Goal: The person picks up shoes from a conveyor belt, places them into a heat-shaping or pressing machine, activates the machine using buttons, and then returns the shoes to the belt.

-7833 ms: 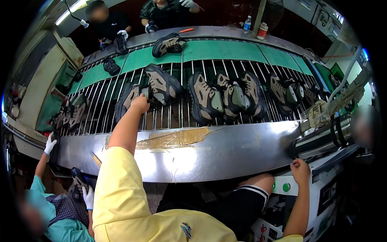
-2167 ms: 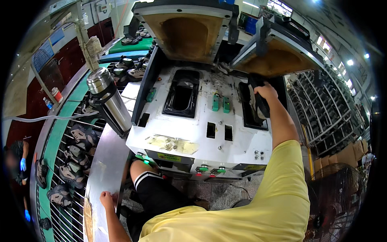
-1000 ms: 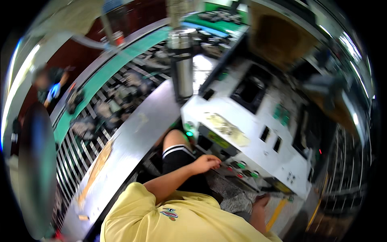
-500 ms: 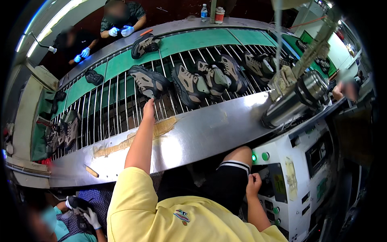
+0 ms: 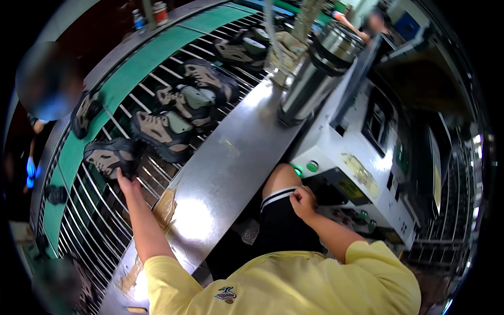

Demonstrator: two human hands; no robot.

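My left hand (image 5: 127,182) reaches over the metal edge to a beige-and-black hiking shoe (image 5: 109,155) lying on the bar rack (image 5: 101,216). Its fingers are closed at the shoe's near end and partly hidden by it. My right hand (image 5: 303,202) rests by the hem of my black shorts, near the knee, with its fingers curled and nothing visible in them. Beyond the held shoe lie more shoes of the same kind, among them one hiking shoe (image 5: 161,134) with a grey-green piece at its opening.
A steel flask (image 5: 320,71) stands on the metal ledge (image 5: 228,149), beside a white machine (image 5: 349,152) with green buttons. Along the rack's far side runs a green belt (image 5: 123,84) with a dark shoe (image 5: 86,113). Co-workers are at the left and far right.
My view has swung to the right, bringing the flask and machine nearer the middle. My left hand stays at the shoe. My right hand has come closer to the shorts' hem.
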